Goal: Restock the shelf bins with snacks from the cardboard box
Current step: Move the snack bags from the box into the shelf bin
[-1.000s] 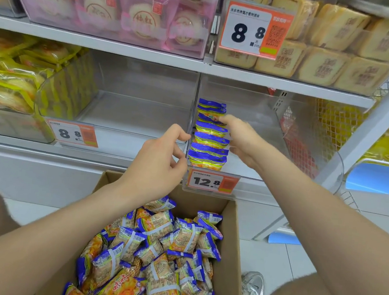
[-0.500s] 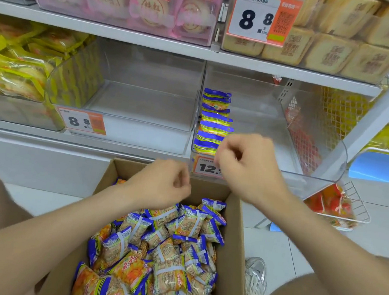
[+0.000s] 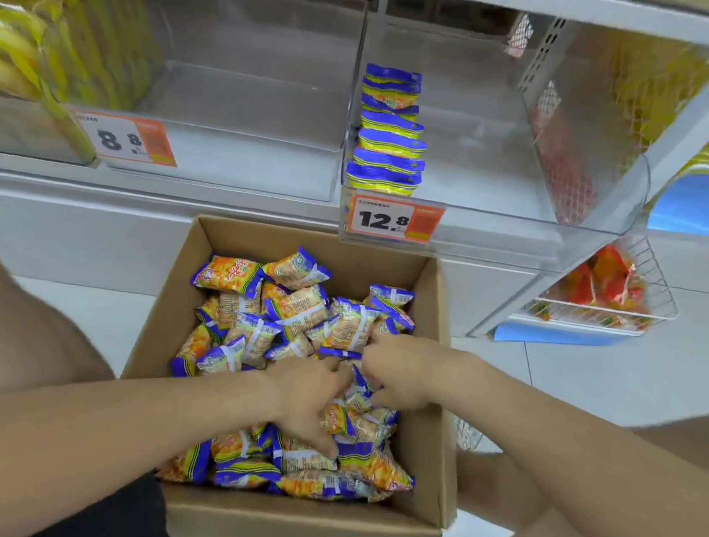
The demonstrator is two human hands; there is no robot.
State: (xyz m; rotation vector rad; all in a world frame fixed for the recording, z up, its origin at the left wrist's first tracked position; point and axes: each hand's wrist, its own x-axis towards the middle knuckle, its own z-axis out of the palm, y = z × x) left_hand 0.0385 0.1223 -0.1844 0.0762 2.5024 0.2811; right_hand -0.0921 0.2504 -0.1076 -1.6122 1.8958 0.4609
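I cannot tell what the left hand (image 3: 308, 399) and right hand (image 3: 405, 374) grip among slick packets (image 3: 296, 306); one may slip.

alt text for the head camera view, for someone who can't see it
The left hand and right hand reach into an open cardboard box full of blue-and-orange snack packets; whether either grips one is unclear. Above it, a clear shelf bin with a 12.8 price tag holds one row of matching packets along its left side.
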